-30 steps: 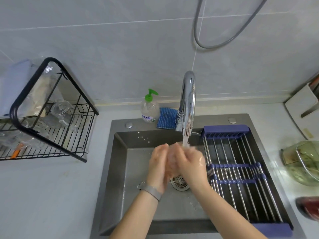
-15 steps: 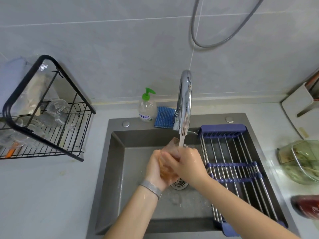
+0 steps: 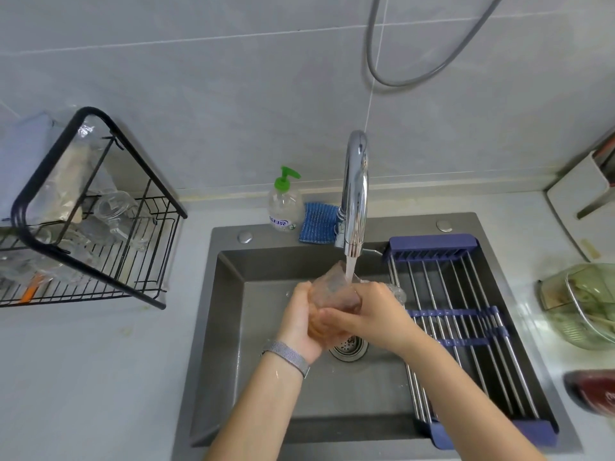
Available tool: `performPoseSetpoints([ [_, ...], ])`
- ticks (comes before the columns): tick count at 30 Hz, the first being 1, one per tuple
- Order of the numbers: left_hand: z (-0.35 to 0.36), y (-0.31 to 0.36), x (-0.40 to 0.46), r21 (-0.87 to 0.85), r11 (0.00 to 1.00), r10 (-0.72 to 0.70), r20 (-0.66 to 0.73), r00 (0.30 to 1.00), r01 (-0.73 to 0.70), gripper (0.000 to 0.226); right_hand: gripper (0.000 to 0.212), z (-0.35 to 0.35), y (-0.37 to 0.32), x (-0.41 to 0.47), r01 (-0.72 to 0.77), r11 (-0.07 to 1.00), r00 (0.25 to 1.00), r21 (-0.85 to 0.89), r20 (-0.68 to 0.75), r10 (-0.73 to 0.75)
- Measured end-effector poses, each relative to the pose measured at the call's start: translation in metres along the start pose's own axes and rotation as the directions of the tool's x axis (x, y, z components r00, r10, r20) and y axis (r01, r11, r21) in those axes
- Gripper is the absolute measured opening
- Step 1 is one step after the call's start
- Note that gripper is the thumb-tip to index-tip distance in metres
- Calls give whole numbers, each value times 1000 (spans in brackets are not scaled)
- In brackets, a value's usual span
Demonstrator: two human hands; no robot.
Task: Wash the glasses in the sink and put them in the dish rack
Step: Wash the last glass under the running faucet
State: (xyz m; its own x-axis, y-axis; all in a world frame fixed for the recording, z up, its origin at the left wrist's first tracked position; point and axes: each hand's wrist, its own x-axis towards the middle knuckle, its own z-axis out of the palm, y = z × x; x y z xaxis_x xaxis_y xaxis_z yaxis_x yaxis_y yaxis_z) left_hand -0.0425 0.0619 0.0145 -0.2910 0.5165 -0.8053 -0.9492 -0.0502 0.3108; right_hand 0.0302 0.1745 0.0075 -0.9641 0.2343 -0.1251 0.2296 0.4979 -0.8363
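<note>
Below grey tiles (image 3: 199, 78), grey sink (image 3: 266, 377)

Left hand (image 3: 301, 319) and right hand (image 3: 372, 314) curl together, forearms extended.

Clear glass (image 3: 334, 289) held tilted over the grey sink (image 3: 229, 327), mouth angled up toward the tap, water stream running into it. Black wire dish rack (image 3: 100, 207) standing on the counter left of the sink, well apart from it. Several clear glasses (image 3: 114, 211) lying inside the rack; exact count unclear.
</note>
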Motion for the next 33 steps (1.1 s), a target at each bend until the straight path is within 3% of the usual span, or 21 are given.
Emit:
performPoseSetpoints([
  [4,4,-9,-6,-2,1000,-17,72,997,17,41,60,12,-6,0,-156,988,953,1,-261,151],
  [8,-2,-16,-17,141,986,76,78,994,-86,45,58,16,-20,-6,-284,952,874,118,-377,308],
  [10,-2,-17,-27,147,978,137,76,988,-147,51,58,14,-24,-12,-222,964,895,146,-361,261],
  [14,-5,-16,-38,70,985,163,-41,986,-160,54,35,13,-36,-21,42,999,984,-10,-172,-43],
  [18,-9,-18,-43,-11,995,98,-48,994,-99,41,53,7,-36,-26,173,959,970,-223,-131,-205],
  [21,-11,-23,-48,-8,995,98,23,995,-97,46,57,2,-36,-30,113,959,969,-261,-184,-164],
  [25,-8,-28,-41,93,965,244,22,970,-245,53,51,20,-59,-25,-197,976,919,-88,-364,153],
  [27,-7,-24,-41,86,959,267,25,963,-268,52,50,22,-58,-26,-106,983,926,-151,-376,42],
  [31,-14,-10,-44,-28,980,199,15,980,-199,58,49,3,-38,-29,177,966,965,-189,-162,-208],
  [33,-13,-12,-43,-27,988,155,20,988,-155,60,59,2,-33,-22,118,969,966,-218,-202,-163],
])
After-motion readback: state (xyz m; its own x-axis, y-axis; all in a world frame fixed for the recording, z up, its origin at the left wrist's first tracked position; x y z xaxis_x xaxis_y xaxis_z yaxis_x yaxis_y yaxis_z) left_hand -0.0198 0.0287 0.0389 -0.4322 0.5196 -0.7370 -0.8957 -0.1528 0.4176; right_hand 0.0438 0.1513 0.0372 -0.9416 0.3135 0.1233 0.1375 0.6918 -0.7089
